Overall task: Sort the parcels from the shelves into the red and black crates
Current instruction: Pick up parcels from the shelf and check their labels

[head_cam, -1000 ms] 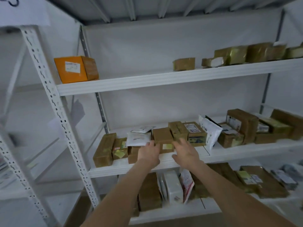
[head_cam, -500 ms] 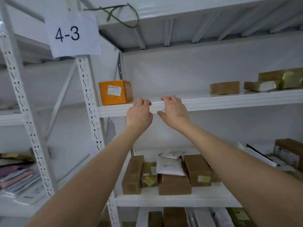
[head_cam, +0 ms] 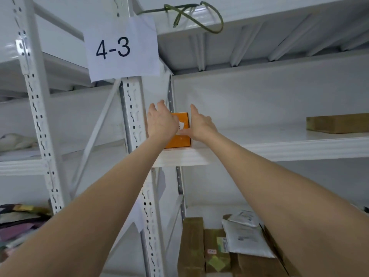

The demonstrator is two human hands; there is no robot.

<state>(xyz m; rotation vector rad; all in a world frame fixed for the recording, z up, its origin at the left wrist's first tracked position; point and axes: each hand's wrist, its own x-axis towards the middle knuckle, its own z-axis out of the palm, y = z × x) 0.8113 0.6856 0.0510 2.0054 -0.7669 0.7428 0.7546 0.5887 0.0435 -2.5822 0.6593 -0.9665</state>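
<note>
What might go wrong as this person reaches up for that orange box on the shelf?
1. The left hand and right hand look open beside the orange box; a loose hold with arms stretched might let it slip off the shelf onto the parcels below.
2. The left hand is close to the steel upright and might knock it.

- Light is even, cool and diffuse, moderately bright; the white metal shelving (head_cam: 279, 148) reads pale grey-blue.
- The ribbed underside of the top shelf (head_cam: 219, 54) lies in soft shade, darker than the back wall below it.
- The small orange cardboard box (head_cam: 179, 139) is the one saturated colour.
- The white paper sign printed "4-3" (head_cam: 121, 48) is sharp.
- Wide-angle distortion makes the perforated white upright post (head_cam: 38, 108) at the left lean and bow, and the bare forearms (head_cam: 99, 206) swell towards the bottom corners.
- The stack of soft coloured packages (head_cam: 18, 224) at lower left is smeared.
</note>
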